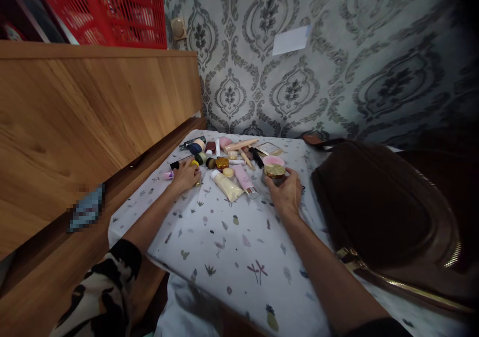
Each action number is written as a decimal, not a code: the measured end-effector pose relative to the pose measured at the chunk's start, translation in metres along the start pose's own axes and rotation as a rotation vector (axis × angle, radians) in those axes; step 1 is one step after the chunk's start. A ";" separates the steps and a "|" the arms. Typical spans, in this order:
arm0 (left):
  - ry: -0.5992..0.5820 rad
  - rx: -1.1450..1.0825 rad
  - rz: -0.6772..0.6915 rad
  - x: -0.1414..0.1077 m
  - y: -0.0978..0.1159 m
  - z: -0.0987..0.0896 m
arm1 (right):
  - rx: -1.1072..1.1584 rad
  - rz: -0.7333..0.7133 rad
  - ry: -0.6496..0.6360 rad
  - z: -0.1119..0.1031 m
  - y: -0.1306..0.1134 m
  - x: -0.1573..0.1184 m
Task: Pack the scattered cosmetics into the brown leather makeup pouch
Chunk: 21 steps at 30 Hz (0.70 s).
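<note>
My right hand (287, 191) is closed around a round jar with a shiny gold lid (275, 171). A pink round container (273, 160) sits just behind that jar. On the left, my left hand (185, 176) curls down among small cosmetics, and what its fingers hold is hidden. Beside it lie a purple-and-white tube (167, 176) and a black item (174, 165). Between both hands rest a cream tube (227, 186), a pink tube (245, 181), a small pale-yellow round piece (228, 172) and an amber jar (222, 163).
Makeup brushes (241, 145) and a flat compact (268, 148) lie toward the back of the patterned cloth (239, 247). A brown leather bag (374, 197) stands at right. Wooden furniture (97, 107) carrying a red basket (127, 18) borders the left. A patterned wall is behind.
</note>
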<state>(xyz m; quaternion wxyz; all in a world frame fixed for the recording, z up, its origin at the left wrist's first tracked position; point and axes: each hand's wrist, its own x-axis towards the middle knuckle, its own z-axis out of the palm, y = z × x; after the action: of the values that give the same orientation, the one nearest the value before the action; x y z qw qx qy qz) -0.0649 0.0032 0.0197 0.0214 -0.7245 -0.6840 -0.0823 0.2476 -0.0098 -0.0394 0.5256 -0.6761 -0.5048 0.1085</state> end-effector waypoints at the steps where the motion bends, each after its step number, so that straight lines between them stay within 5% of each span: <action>1: 0.002 -0.003 -0.015 0.004 -0.002 0.000 | 0.011 -0.006 0.005 0.000 0.001 0.000; 10: 0.067 0.020 -0.213 0.027 0.005 0.011 | -0.042 0.011 0.002 0.003 0.005 0.003; 17: 0.128 0.000 0.108 0.038 0.011 0.012 | -0.020 -0.012 0.037 0.008 0.010 0.003; 21: 0.135 -0.005 0.101 0.042 0.008 0.005 | -0.019 -0.024 0.042 0.008 0.010 0.003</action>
<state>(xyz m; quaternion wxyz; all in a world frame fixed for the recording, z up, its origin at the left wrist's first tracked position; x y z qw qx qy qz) -0.0539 0.0453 0.0217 0.0699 -0.7509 -0.6434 -0.1314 0.2492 -0.0016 -0.0501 0.5308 -0.6770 -0.5029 0.0833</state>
